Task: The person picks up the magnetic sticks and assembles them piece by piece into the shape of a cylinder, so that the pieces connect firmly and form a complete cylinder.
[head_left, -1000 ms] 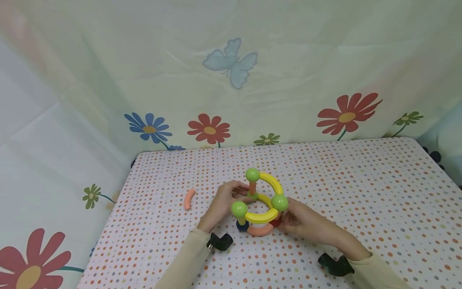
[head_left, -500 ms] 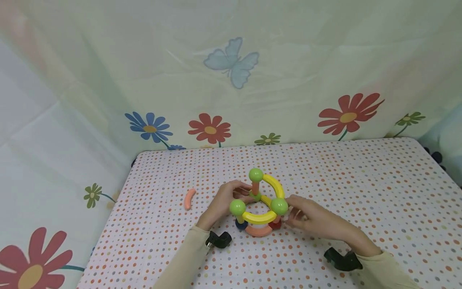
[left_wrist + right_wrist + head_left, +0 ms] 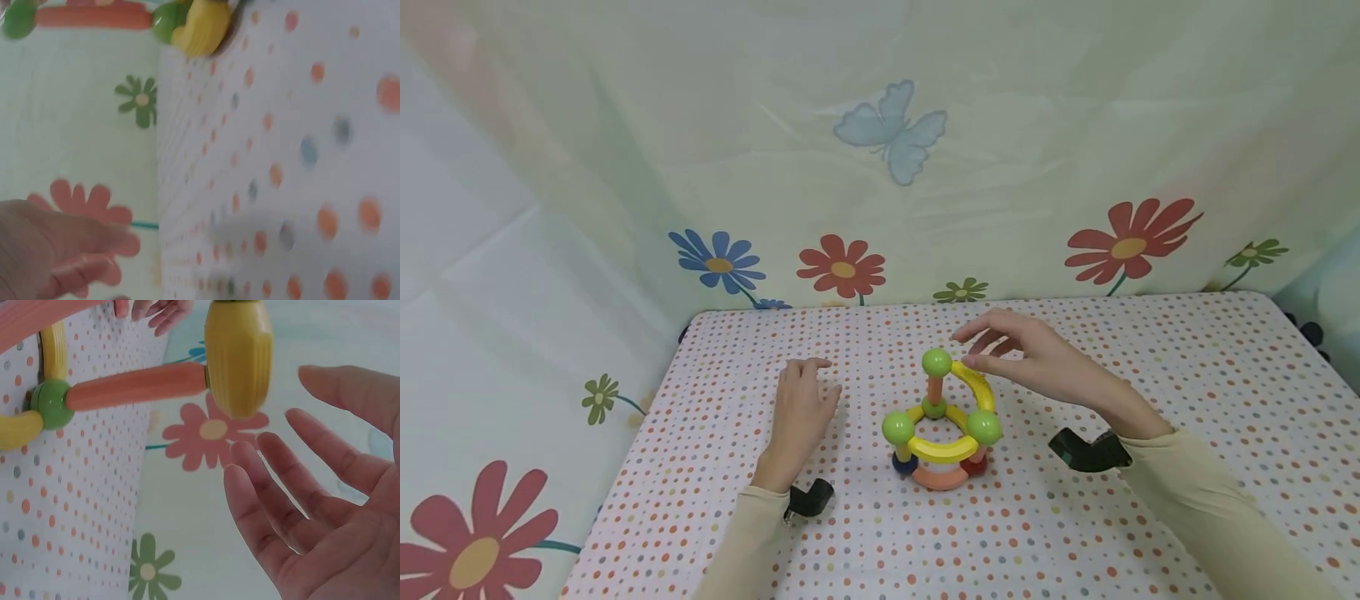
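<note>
A magnetic ball-and-rod structure stands on the dotted table, with green balls (image 3: 983, 427) on top, yellow curved rods (image 3: 943, 451) between them and upright salmon rods (image 3: 137, 385). Its base shows a dark blue ball (image 3: 905, 464), a red ball (image 3: 975, 464) and a salmon curved rod (image 3: 940, 477). My right hand (image 3: 1033, 354) hovers at the back right of the top, fingers spread and bent, thumb near the upper yellow curved rod (image 3: 237, 359). To the left, apart from the structure, my left hand (image 3: 797, 421) hangs low with loosely bent fingers, covering where a loose curved piece lay.
The table (image 3: 1112, 533) has a white cover with coloured dots. Behind it hangs a pale curtain (image 3: 1015, 150) printed with flowers and a butterfly. A black wrist camera (image 3: 810, 498) sits on the left wrist and another camera (image 3: 1090, 451) on the right.
My left hand has let go of the structure and moved left, over the loose salmon curved piece. My right hand has risen from the structure's right side to its back top.
</note>
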`<state>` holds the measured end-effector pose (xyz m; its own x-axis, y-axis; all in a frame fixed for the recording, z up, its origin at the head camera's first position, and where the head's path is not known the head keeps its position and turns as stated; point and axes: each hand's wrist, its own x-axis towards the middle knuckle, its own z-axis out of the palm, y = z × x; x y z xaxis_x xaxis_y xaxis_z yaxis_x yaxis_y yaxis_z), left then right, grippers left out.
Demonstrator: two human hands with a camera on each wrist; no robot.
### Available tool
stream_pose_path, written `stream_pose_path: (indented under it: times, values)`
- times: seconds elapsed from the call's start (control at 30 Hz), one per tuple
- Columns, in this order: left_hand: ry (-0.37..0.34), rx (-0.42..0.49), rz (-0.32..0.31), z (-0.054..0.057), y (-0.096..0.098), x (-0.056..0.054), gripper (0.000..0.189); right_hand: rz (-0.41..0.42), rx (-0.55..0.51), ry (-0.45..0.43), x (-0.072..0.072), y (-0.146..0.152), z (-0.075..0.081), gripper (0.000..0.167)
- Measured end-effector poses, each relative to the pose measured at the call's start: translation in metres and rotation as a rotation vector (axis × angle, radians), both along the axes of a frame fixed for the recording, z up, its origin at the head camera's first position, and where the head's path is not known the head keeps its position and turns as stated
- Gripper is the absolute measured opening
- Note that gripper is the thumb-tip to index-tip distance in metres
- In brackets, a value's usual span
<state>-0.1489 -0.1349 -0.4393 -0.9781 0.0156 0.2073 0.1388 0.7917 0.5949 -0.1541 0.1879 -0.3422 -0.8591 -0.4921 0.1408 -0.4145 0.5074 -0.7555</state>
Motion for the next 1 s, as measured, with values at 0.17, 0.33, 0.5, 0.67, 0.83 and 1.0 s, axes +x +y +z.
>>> stream_pose_path:
  times: [0.17,0.33,0.5,0.67,0.83,1.0]
  values:
    - [-0.143,-0.048,0.073,0.003,-0.021,-0.001,0.06,0.071,0.007,-0.018,-0.007,-0.012,-0.004,0.034]
    - [-0.239,-0.06,0.083,-0.003,-0.031,-0.001,0.053,0.086,-0.003,-0.011,-0.009,-0.017,-0.008,0.034]
    - [-0.214,-0.078,0.054,-0.008,-0.034,-0.002,0.024,0.073,-0.004,-0.006,-0.011,-0.021,-0.011,0.036]
    - [-0.18,-0.03,-0.008,-0.008,-0.03,-0.006,0.016,0.053,0.001,-0.005,-0.01,-0.025,-0.012,0.036]
    - [-0.231,0.142,-0.091,0.01,-0.014,-0.004,0.023,0.05,-0.003,-0.003,-0.01,-0.028,-0.012,0.035]
    - [-0.256,0.272,-0.202,0.038,0.007,-0.002,0.03,0.048,-0.002,0.002,-0.012,-0.03,-0.013,0.036]
